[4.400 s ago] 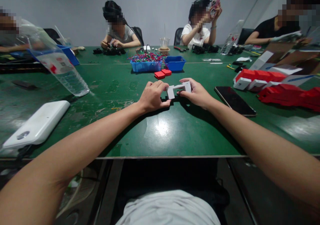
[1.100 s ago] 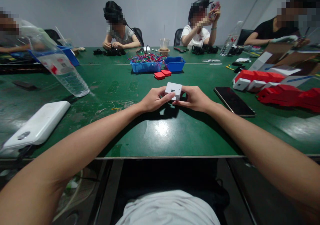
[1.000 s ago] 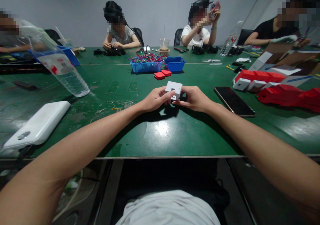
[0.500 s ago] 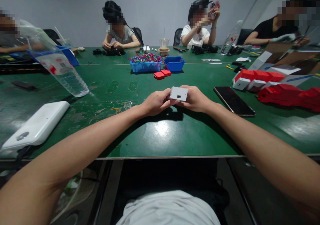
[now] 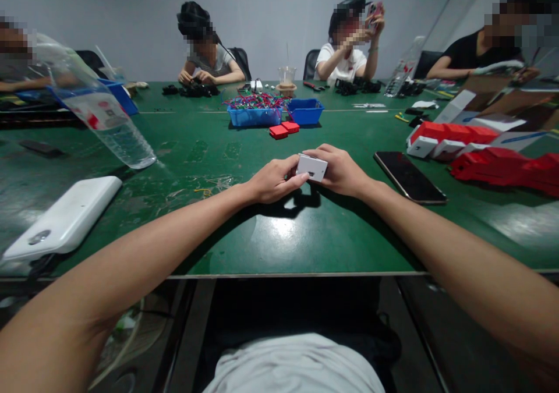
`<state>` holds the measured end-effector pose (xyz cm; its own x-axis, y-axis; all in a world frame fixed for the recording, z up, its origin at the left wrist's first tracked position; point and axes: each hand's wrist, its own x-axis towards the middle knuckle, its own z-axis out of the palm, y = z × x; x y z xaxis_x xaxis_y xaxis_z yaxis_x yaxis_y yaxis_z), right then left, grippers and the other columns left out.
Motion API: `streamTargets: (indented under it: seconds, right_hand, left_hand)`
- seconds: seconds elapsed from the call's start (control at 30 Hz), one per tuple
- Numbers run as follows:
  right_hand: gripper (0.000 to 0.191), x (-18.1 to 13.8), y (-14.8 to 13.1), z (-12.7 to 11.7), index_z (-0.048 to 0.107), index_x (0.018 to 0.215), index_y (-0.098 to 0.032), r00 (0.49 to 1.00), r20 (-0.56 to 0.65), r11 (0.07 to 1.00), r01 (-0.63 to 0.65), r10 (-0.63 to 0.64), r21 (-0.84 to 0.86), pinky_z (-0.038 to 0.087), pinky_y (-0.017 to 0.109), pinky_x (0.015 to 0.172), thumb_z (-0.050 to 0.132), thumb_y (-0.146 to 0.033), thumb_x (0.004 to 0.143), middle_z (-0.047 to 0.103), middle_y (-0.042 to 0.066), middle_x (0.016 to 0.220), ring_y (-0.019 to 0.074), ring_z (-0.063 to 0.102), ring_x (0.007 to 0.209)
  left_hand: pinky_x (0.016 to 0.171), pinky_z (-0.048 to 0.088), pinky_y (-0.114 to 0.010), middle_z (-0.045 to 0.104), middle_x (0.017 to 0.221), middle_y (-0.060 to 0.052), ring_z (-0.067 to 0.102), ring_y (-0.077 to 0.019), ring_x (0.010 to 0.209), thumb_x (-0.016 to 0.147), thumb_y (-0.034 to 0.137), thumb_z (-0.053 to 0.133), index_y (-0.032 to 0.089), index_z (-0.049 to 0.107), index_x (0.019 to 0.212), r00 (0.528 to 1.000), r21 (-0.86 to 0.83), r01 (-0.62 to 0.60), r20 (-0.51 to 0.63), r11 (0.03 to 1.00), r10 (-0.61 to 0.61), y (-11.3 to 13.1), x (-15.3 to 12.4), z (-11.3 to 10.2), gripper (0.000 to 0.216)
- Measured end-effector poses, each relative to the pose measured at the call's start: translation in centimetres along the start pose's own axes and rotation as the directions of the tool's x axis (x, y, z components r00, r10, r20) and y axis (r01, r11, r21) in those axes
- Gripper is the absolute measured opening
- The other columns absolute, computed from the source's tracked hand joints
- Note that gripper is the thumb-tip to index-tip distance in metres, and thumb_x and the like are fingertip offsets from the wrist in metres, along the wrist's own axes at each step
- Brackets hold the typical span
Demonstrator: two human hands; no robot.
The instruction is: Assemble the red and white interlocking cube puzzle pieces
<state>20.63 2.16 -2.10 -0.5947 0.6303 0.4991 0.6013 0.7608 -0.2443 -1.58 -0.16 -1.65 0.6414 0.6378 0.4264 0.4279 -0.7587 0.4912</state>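
Observation:
Between my hands, just above the green table (image 5: pixel 279 253), is a small white box (image 5: pixel 315 163) with a dark opening in the face turned to me. My left hand (image 5: pixel 276 180) is closed on its left side, the thumb lying near the opening. Around the right side of the box my right hand (image 5: pixel 342 170) is closed as well, its fingers partly hidden behind it. Two small red boxes (image 5: pixel 279 131) lie beyond my hands, in front of a blue bin (image 5: pixel 255 116) full of coloured wires and another blue bin (image 5: pixel 305 113).
A black phone (image 5: pixel 410 177) lies right of my hands, beside red-and-white boxes (image 5: pixel 449 140) and a red piece (image 5: pixel 506 169). On the left are a white power bank (image 5: pixel 65 218) and a tilted plastic bottle (image 5: pixel 113 125). Several people sit around the table.
The white box has tilted in my hands, its right side dipping. My left thumb has moved up onto its front, and my right fingers have shifted over its top.

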Motion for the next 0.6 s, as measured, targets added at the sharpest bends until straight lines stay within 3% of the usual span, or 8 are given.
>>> streamTargets:
  seconds: [0.2,0.3,0.47,0.6]
  right_hand:
    - [0.046,0.0,-0.1,0.2,0.064,0.122,-0.017,0.997,-0.027,0.997,-0.069,0.068,-0.039,0.049,0.036,0.081,0.067,-0.027,0.077,0.064,0.013,0.106,0.027,0.062,0.094]
    - [0.05,0.0,-0.2,0.2,0.062,0.124,-0.017,0.994,-0.043,0.993,-0.106,0.103,-0.059,0.049,0.036,0.081,0.068,-0.026,0.075,0.064,0.013,0.106,0.0276,0.061,0.094]
    - [0.066,0.0,-0.1,0.1,0.051,0.139,-0.016,0.98,-0.076,0.978,-0.188,0.182,-0.093,0.047,0.038,0.08,0.069,-0.03,0.076,0.066,0.012,0.102,0.0276,0.061,0.088]
    - [0.052,0.1,-0.1,0.1,0.061,0.126,-0.016,0.969,-0.101,0.963,-0.237,0.225,-0.129,0.046,0.038,0.078,0.069,-0.034,0.077,0.067,0.014,0.102,0.0285,0.061,0.089]
  left_hand:
    - [0.066,0.039,-0.027,0.06,0.078,-0.002,0.054,-0.0148,0.069,0.093,0.051,0.045,0.017,0.057,0.096,1.0,-0.076,0.003,-0.013,0.997,-0.004,-0.3,0.0,0.0,0.036]
    - [0.065,0.04,-0.027,0.059,0.074,0.0,0.053,-0.014,0.067,0.091,0.052,0.049,0.017,0.055,0.091,0.997,-0.158,0.057,-0.041,0.986,-0.064,-0.4,0.1,0.2,0.035]
    - [0.06,0.043,-0.026,0.057,0.068,0.002,0.054,-0.0122,0.059,0.088,0.041,0.049,0.017,0.051,0.091,0.969,-0.483,0.195,-0.04,0.854,-0.244,-0.9,0.8,0.3,0.024]
    - [0.058,0.042,-0.027,0.062,0.068,-0.002,0.056,-0.0128,0.056,0.084,0.032,0.048,0.017,0.051,0.082,0.929,-0.567,0.316,0.022,0.76,-0.37,-1.6,1.4,0.1,0.015]
